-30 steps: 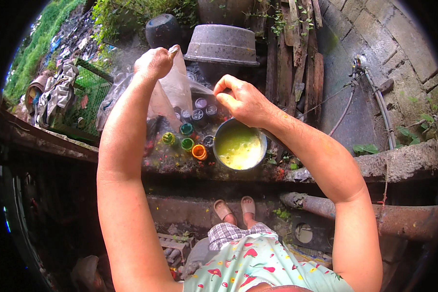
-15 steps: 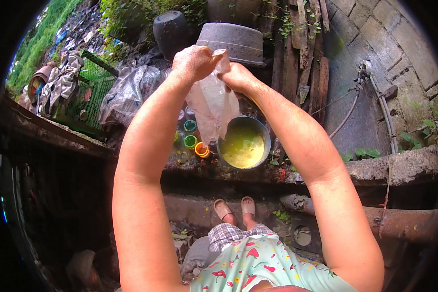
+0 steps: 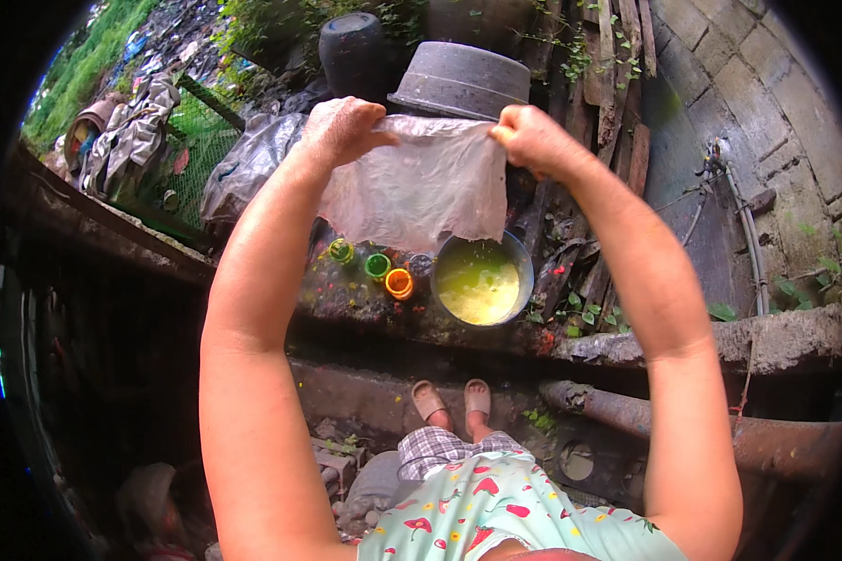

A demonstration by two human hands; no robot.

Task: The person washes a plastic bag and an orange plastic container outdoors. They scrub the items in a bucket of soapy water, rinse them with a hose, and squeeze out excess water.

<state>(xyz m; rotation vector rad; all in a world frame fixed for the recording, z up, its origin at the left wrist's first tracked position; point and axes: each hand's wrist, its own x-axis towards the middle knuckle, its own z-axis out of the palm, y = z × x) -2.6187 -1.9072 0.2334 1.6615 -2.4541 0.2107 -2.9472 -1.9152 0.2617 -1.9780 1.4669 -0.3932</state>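
Note:
A wet, whitish translucent cloth or plastic sheet [image 3: 421, 187] hangs spread out between my two hands; which of the two it is I cannot tell. My left hand [image 3: 346, 129] pinches its upper left corner, and my right hand [image 3: 533, 140] grips the upper right corner. Below its lower edge stands a round pot [image 3: 524, 299] of yellow-green liquid with pale foam. To the left of the pot are an orange-rimmed container [image 3: 399, 284] and two green-rimmed ones, the nearer green container [image 3: 377, 266] beside the orange. The sheet hides what lies behind it.
An upturned grey tub [image 3: 463, 79] and a dark drum [image 3: 351, 51] stand beyond my hands. Old planks [image 3: 608, 122] lie to the right, before a block wall [image 3: 767, 112]. A clear plastic bag [image 3: 248, 168] is at left. A rusty pipe [image 3: 683, 416] runs below the ledge.
My hands have moved apart, the right one to the right. The sheet, bunched and hanging narrow before, is now stretched wide between them. The view has shifted slightly.

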